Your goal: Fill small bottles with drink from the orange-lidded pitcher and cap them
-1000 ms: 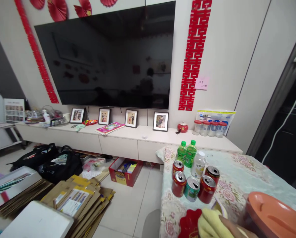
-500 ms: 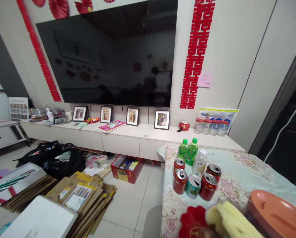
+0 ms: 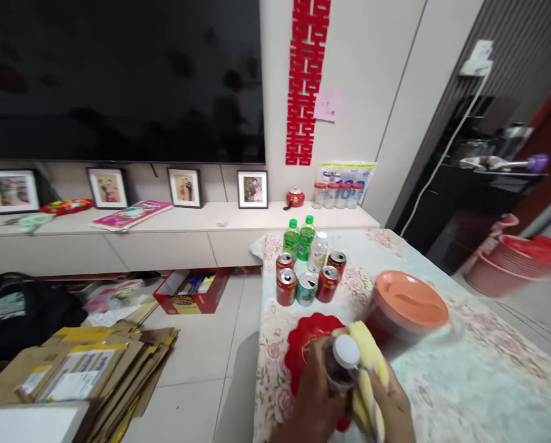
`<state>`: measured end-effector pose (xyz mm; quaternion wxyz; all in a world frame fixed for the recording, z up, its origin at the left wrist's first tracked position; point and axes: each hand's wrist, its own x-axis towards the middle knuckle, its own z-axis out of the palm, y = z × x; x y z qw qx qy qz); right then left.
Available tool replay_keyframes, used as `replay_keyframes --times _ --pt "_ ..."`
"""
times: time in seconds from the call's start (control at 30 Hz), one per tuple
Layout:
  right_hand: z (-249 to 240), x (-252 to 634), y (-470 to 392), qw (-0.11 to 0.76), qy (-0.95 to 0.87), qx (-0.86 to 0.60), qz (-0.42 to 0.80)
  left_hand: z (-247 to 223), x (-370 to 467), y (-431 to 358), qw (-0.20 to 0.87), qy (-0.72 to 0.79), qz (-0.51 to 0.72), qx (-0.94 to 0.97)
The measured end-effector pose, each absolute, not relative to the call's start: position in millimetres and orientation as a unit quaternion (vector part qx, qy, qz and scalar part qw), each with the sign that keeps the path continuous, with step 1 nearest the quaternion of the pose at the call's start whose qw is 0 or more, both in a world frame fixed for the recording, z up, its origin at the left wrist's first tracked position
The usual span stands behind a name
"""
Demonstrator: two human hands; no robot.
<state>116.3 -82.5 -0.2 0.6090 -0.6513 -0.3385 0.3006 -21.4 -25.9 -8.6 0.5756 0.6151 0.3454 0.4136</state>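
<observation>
Bottle [image 3: 340,372] with a white cap is clasped in the left hand [image 3: 314,387], seen against the red scalloped tray [image 3: 309,329]; its base is hidden. A yellow cloth [image 3: 367,354] is gripped by the right hand [image 3: 395,403], close at the bottle's side. The bottle could be dropped if that clasp were loosened under a tug. By an outward swing, the orange-lidded container [image 3: 409,301] could be bumped; by a forward lurch, the 5 cans [image 3: 307,289] toppled.

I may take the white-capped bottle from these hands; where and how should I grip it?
Probably pinch the white cap from above: it tops the bottle uncovered, while the left hand wraps one side and the right hand holds the yellow cloth at the other.
</observation>
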Motion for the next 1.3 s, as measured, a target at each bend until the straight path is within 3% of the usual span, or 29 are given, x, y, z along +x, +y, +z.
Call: replay_keyframes --times 0.27,0.47,0.7,0.9,1.1,1.3 --pt "1 93 -113 0.601 -0.281 -0.69 0.289 11 -26 -16 0.493 0.416 0.4 0.652" --pt "14 91 -110 0.615 -0.386 -0.672 0.145 14 -25 -17 0.504 0.447 0.397 0.623" --pt "24 115 -62 0.591 -0.422 -0.654 0.21 4 -20 -17 0.509 0.42 0.425 0.62" --pt "0 121 -48 0.561 -0.439 -0.664 0.226 -25 -21 -15 0.53 0.359 0.439 0.63" --pt "-23 112 -49 0.549 -0.446 -0.681 0.191 -9 -39 -14 0.539 0.341 0.382 0.669" --pt "-11 104 -72 0.556 -0.446 -0.685 0.153 0 -39 -12 0.521 0.4 0.373 0.655"
